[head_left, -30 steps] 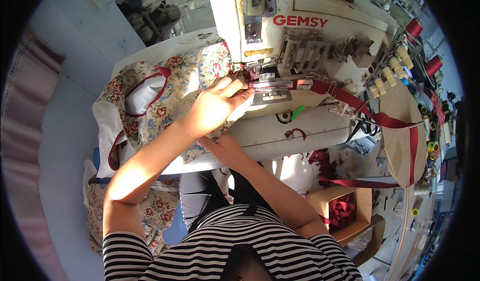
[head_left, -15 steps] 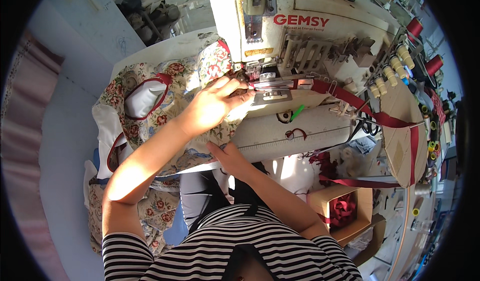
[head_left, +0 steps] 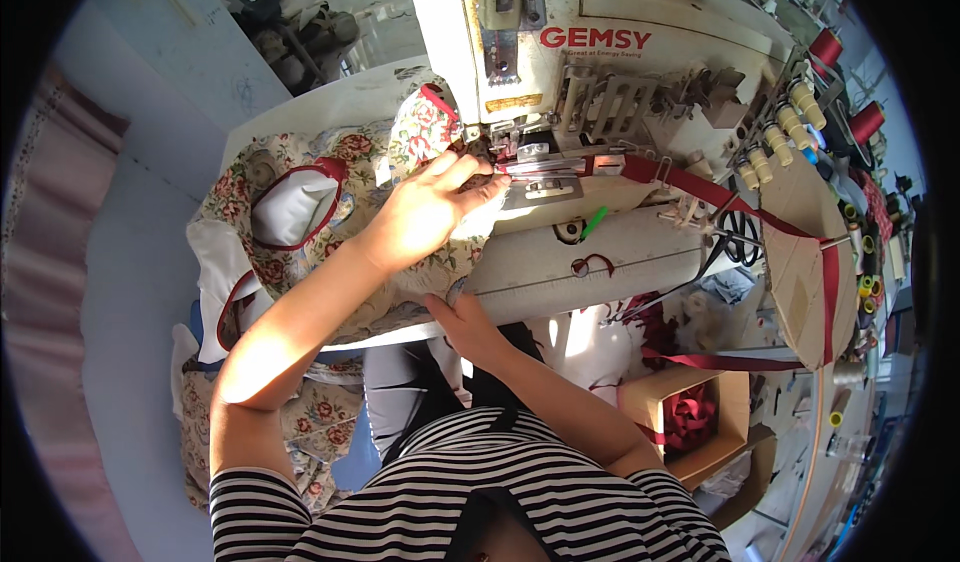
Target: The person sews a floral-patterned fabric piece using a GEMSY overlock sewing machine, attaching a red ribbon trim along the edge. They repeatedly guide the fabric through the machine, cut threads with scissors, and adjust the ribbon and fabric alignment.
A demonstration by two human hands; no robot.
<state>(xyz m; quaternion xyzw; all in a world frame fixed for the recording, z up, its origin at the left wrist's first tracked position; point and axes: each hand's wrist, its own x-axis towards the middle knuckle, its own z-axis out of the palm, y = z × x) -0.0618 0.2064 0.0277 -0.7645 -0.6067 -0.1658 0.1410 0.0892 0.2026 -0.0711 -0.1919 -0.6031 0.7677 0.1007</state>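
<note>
A floral fabric piece (head_left: 365, 227) with dark red bound openings and a white lining spreads over the left of the machine bed. My left hand (head_left: 425, 207) lies on it, fingers bent and closed on the fabric close to the presser foot (head_left: 520, 147) of a white sewing machine (head_left: 690, 22). Lower down, at the bed's front edge, my right hand (head_left: 465, 327) grips the fabric's near edge; its fingertips are partly hidden under the cloth. Dark red binding tape (head_left: 690, 184) runs from the right through a metal guide (head_left: 550, 167) toward the foot.
Scissors with black handles (head_left: 738, 237) lie right of the bed. A cardboard box (head_left: 735, 402) holds dark red tape below. Several thread cones (head_left: 805, 107) stand on the right. More floral fabric (head_left: 320, 417) hangs at lower left. A green stick (head_left: 594, 224) lies on the bed.
My right hand has shifted slightly right and down along with the fabric's near edge. The left hand stays almost in place by the foot. The view has moved a little.
</note>
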